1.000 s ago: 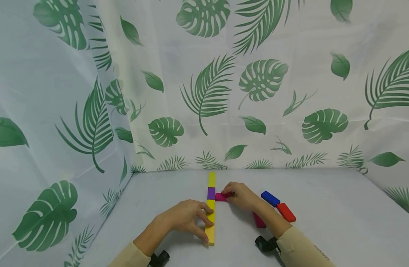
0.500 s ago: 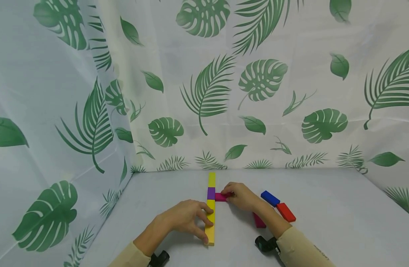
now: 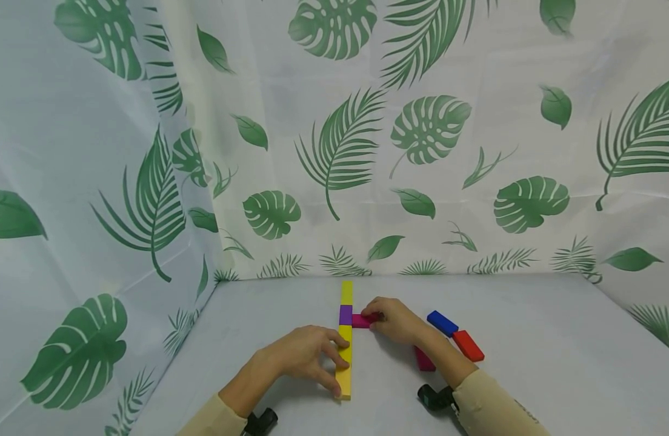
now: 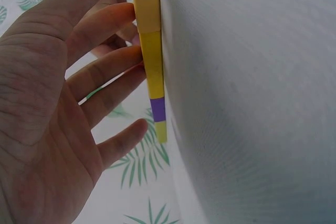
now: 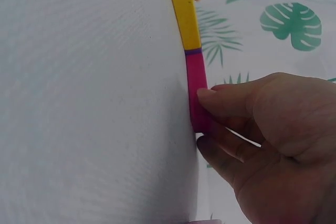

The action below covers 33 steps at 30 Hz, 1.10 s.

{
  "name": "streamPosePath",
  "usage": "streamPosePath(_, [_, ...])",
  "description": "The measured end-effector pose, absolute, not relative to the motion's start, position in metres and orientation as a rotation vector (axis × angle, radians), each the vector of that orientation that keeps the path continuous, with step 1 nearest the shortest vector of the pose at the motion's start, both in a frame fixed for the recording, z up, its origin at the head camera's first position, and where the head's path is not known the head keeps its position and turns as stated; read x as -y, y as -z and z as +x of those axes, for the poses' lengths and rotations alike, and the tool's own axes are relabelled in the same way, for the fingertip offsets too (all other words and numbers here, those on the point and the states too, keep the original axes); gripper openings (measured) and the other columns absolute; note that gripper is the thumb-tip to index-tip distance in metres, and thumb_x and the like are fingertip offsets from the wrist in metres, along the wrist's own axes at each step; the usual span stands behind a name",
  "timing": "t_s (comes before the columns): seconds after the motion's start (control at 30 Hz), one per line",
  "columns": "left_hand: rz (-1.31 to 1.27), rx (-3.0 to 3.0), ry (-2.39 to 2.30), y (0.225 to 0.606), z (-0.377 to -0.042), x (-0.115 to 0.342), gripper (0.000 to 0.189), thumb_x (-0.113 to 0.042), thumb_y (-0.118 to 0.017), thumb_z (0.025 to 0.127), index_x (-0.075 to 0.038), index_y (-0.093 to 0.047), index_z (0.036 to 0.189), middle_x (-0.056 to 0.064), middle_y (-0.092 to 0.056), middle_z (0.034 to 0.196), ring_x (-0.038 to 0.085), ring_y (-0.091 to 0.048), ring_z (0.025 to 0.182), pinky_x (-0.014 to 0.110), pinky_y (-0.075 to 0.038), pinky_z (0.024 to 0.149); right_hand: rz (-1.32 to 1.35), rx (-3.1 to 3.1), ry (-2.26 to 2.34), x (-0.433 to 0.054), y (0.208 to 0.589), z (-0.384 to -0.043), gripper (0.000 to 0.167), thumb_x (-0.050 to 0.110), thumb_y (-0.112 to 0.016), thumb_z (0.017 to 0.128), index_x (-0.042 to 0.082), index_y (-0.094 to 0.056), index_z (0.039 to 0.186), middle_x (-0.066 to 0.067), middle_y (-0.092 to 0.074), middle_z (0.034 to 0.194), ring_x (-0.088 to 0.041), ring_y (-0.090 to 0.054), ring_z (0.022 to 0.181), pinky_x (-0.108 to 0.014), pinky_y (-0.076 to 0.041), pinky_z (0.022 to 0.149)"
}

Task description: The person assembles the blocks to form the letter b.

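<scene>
Wooden blocks lie end to end in a straight row: a yellow block (image 3: 347, 293) at the far end, a purple block (image 3: 346, 315), then a yellow block (image 3: 346, 333) and another yellow block (image 3: 343, 386) nearest me. My left hand (image 3: 299, 354) rests its fingertips on the two near yellow blocks, thumb at the near end; its little finger is spread away in the left wrist view. A magenta block (image 3: 360, 321) sticks out rightward from the purple block, touching its side. My right hand (image 3: 399, 322) pinches that magenta block's outer end between thumb and fingers.
Right of the row lie a blue block (image 3: 442, 324) and a red block (image 3: 468, 346), nearly touching. A dark magenta block (image 3: 425, 360) is partly hidden under my right forearm. Leaf-patterned cloth (image 3: 362, 242) rises behind the white tabletop (image 3: 547, 369).
</scene>
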<state>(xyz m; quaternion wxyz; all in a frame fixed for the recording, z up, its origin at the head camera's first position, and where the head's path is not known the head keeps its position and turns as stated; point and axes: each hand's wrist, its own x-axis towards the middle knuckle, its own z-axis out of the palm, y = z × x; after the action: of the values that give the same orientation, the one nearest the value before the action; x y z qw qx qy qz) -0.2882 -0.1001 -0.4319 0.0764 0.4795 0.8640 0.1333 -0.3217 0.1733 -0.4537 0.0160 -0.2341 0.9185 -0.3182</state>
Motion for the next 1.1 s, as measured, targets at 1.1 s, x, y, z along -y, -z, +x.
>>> streamPosePath(1.1, [1.377,-2.583,-0.405,0.429,-0.287,0.099,0.044,-0.065,-0.084,0.075,-0.039,-0.081,0.111,-0.015,-0.066,0.137,0.008,-0.058,0.132,0.039,-0.048,0.114,-0.886,-2.862,0.931,-0.239,0.429,-0.303,0.039,0.015,-0.074,0.097,0.009,-0.067,0.135,-0.005,-0.066,0.135,-0.036,-0.062,0.124,-0.054,-0.058,0.098])
